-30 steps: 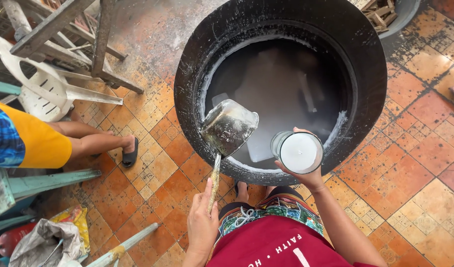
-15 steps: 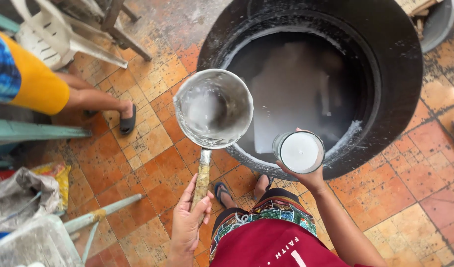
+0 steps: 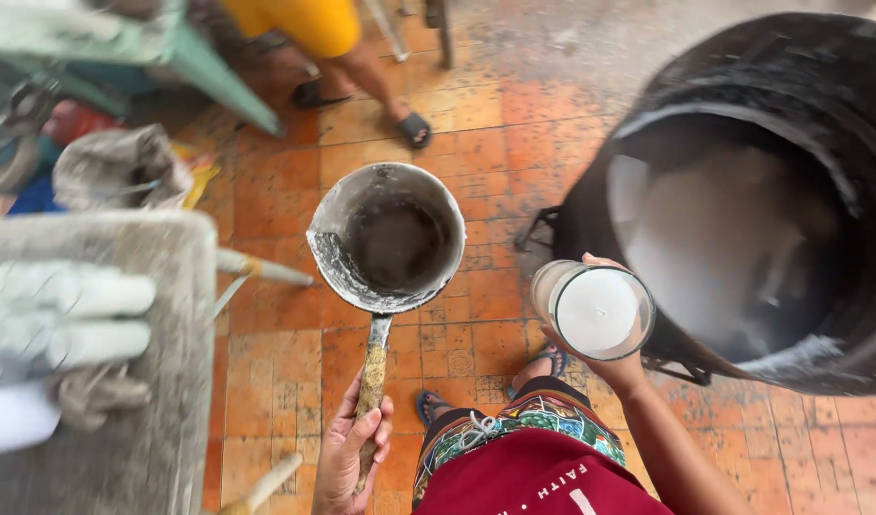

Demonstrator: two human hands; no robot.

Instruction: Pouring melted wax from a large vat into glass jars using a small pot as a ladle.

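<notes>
Both hands are full. I see the left hand (image 3: 350, 456) wrapped tight round the crusted handle of a saucepan (image 3: 388, 238), fingers curled over it and thumb along the side, holding the pan out level above the orange tiled floor (image 3: 476, 143). The pan's inside is dark and wet at the bottom, with a pale grey film up the walls. The right hand (image 3: 605, 358) cups a clear glass (image 3: 595, 310) from below, fingers closed round its far side; the glass is filled almost to the rim with something smooth and white, and it sits just beside the pan, not touching it. Right of the glass stands a big black drum (image 3: 743, 76), its wide mouth showing a pale milky pool inside; the glass hangs close against the drum's outer wall. To the left lies a grey trough (image 3: 161, 381) with white tubes (image 3: 71, 319) on it, blurred. Beyond the pan, another person's sandalled foot (image 3: 411, 126) rests on the tiles.
</notes>
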